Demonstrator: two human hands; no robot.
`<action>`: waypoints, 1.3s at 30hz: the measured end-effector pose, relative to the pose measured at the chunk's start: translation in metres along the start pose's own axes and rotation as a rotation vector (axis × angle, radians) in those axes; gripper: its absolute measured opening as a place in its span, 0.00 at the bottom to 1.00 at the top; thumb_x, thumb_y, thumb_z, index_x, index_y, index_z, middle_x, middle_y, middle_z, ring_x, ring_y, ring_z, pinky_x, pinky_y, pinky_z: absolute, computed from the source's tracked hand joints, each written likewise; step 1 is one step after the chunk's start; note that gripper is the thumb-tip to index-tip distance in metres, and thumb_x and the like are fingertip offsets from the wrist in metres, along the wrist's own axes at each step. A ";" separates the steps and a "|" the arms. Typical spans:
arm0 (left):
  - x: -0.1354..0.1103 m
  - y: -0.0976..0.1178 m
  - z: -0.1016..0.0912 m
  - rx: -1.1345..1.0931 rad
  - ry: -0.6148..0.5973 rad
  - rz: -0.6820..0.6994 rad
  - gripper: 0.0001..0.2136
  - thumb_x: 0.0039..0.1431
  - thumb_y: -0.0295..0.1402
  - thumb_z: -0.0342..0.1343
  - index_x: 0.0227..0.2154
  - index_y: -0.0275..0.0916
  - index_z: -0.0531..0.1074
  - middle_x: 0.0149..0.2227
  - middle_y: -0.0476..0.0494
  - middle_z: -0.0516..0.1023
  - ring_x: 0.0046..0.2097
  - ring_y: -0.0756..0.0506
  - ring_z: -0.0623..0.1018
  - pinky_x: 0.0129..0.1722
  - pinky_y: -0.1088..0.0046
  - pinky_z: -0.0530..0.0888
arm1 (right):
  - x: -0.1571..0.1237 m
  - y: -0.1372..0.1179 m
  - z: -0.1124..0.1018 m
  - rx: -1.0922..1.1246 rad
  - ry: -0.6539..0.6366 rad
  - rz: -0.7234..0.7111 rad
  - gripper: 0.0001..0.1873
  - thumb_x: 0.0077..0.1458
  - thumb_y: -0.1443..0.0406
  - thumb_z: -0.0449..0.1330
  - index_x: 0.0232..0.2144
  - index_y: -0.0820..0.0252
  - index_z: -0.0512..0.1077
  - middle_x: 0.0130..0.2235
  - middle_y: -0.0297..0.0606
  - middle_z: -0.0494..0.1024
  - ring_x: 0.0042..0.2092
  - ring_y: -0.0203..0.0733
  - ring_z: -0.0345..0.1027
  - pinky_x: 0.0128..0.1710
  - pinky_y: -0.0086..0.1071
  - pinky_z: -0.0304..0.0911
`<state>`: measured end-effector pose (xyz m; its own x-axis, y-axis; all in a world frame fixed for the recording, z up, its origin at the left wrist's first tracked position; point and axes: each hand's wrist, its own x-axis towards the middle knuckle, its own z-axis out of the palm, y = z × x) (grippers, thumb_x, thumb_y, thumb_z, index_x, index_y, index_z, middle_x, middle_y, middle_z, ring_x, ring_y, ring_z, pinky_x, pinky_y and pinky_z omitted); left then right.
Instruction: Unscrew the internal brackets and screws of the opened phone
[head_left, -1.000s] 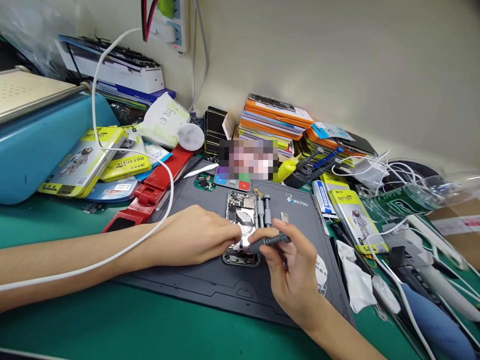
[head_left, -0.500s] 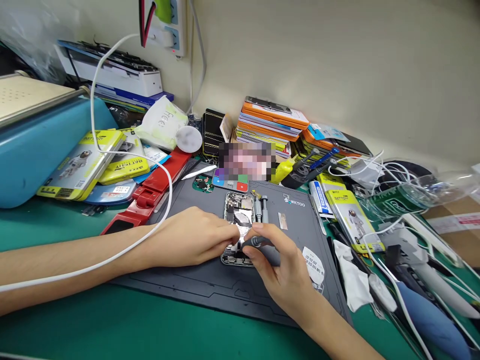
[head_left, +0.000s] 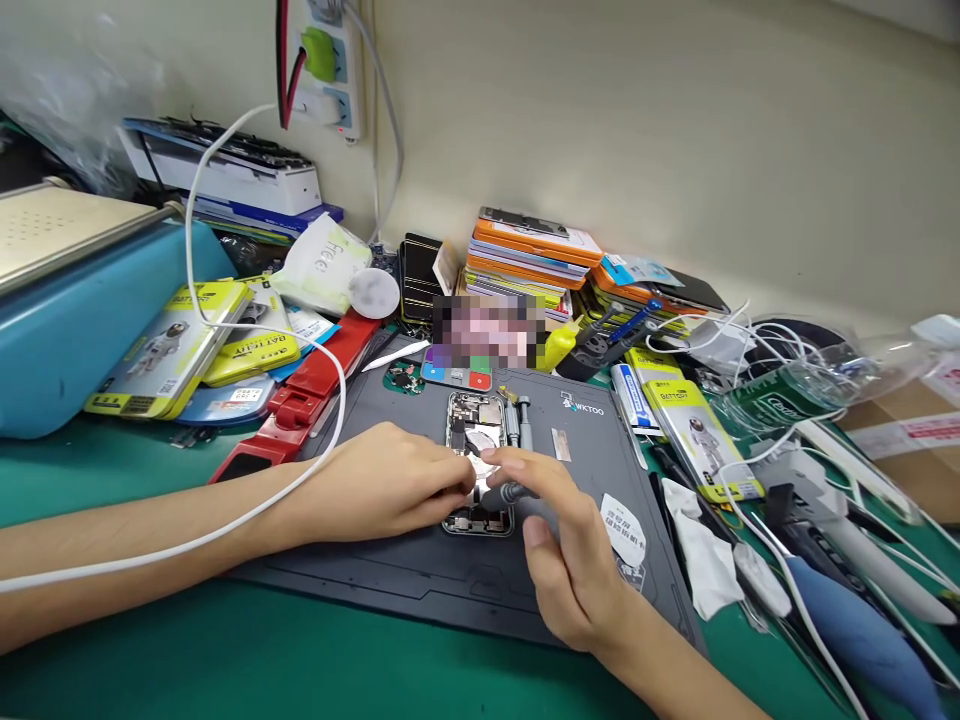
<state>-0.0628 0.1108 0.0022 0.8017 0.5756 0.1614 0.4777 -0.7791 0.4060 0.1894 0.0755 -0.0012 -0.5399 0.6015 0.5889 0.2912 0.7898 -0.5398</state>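
An opened smartphone lies upright on a dark grey work mat, its inner parts exposed. My left hand reaches over the phone's left edge with its fingertips pressed together; whatever is between them is too small or hidden to make out. In my right hand is a grey screwdriver, partly hidden by the fingers, its end above the lower part of the phone. The right thumb stands away from the screwdriver, while the forefinger stretches over the phone near the left fingertips.
Two more grey screwdrivers lie against the phone's right side. A red tool and yellow battery boxes are at left. Cables, a plastic bottle and a blue-handled tool crowd the right. A white cable crosses my left forearm.
My right thumb has moved off the screwdriver and down, and the right forefinger has straightened toward the left fingertips. The left hand stays at the phone. The camera view has shifted slightly.
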 end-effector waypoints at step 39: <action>0.001 0.004 -0.007 -0.113 0.037 -0.081 0.05 0.74 0.30 0.54 0.45 0.42 0.75 0.42 0.52 0.84 0.38 0.47 0.83 0.36 0.72 0.67 | -0.006 0.002 0.009 0.136 0.153 0.202 0.32 0.73 0.75 0.54 0.72 0.45 0.55 0.51 0.40 0.77 0.49 0.41 0.78 0.48 0.39 0.79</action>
<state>-0.0629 0.1097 0.0106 0.7474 0.6459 0.1557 0.4951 -0.6977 0.5178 0.1861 0.0720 -0.0111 -0.3531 0.7640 0.5401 0.2666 0.6354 -0.7246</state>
